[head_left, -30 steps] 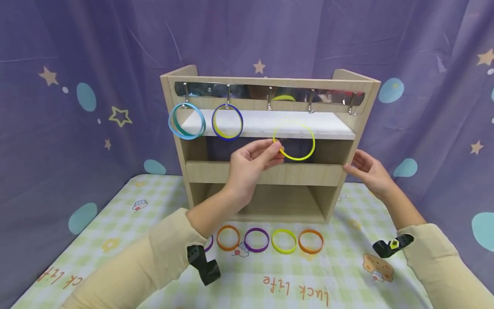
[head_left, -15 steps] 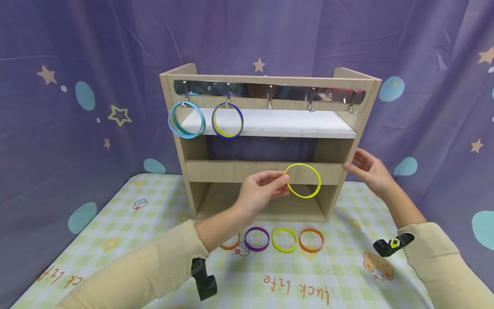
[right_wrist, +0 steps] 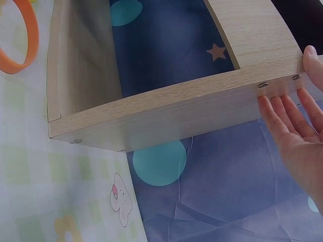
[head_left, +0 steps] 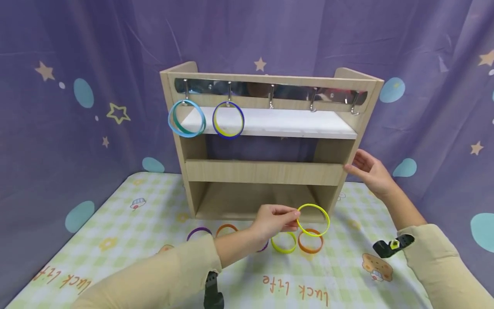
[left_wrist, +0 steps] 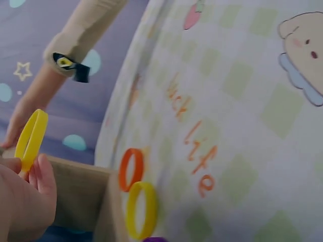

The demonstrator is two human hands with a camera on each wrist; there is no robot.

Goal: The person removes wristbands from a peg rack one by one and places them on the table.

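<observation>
My left hand (head_left: 275, 223) pinches a yellow wristband (left_wrist: 35, 141) between thumb and fingers, low in front of the wooden shelf unit (head_left: 262, 172). In the head view the band overlaps an orange wristband (head_left: 310, 252) lying on the tablecloth. Beside that lies a second yellow wristband (head_left: 284, 251). Fingertips of my right hand (head_left: 371, 174) touch the unit's outer right side, with the thumb at its front edge. A light blue and a teal wristband (head_left: 202, 122) hang together from the leftmost hook; a blue and yellow pair (head_left: 228, 136) hangs from the second.
Three bare hooks continue along the metal rail (head_left: 247, 89) to the right. A purple wristband (head_left: 198, 228) and another orange wristband (head_left: 227, 225) lie partly behind my left arm, which mostly hides a further purple one. A purple curtain (head_left: 293, 34) encloses the table's back and sides.
My left hand has come down from shelf height, slightly rightward, carrying the yellow wristband toward the table. My right hand has stayed at the unit's side.
</observation>
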